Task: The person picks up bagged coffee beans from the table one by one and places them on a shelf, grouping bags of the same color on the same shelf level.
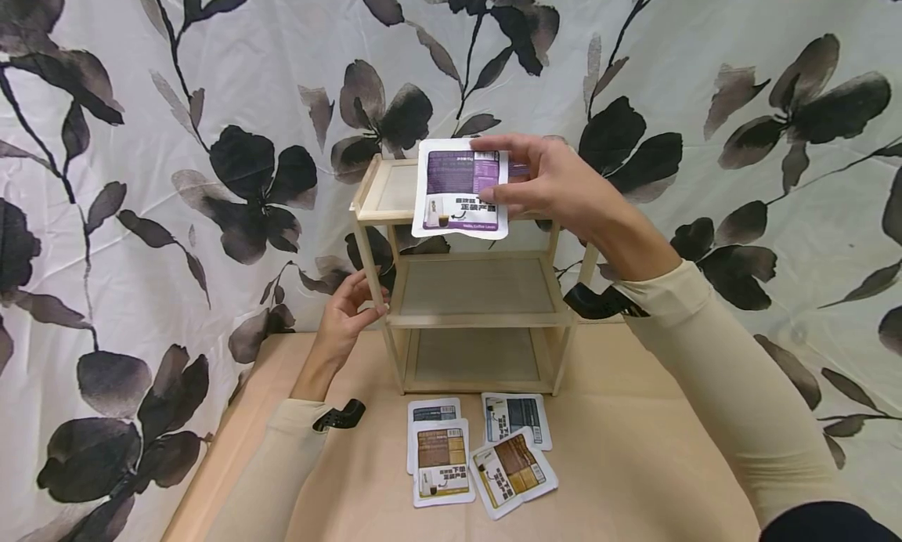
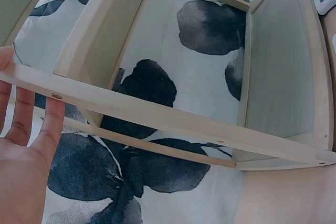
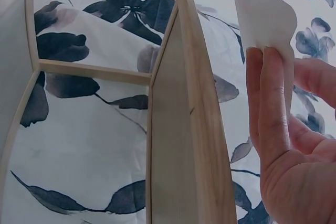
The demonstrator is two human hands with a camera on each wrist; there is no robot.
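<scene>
A flower cloth (image 1: pixel 296 41) hung behind the rack (image 1: pixel 482 320). Your left hand (image 1: pixel 347 313) pinched the rack's left post (image 1: pixel 365 252). Your right hand (image 1: pixel 557 180) had fingers and thumb clamped on the purple bag (image 1: pixel 458 189), up by the rack's top. Two brown bags (image 1: pixel 442 452) and two blue bags (image 1: pixel 517 418) lay before the rack. You seemed mid-step, holding the bag up; the next move likely called for a steady pinch.

on the purple packet (image 1: pixel 451 189), bold chinese characters read 正装产品, and small lettering along the bottom reads "hello, coffee lover". the same 正装产品 stands on the left brown packet (image 1: pixel 442 462), with 下单 just above it, and again, slanted, on the right brown packet (image 1: pixel 514 473). the remaining fine print on these packets is too small to read.
</scene>
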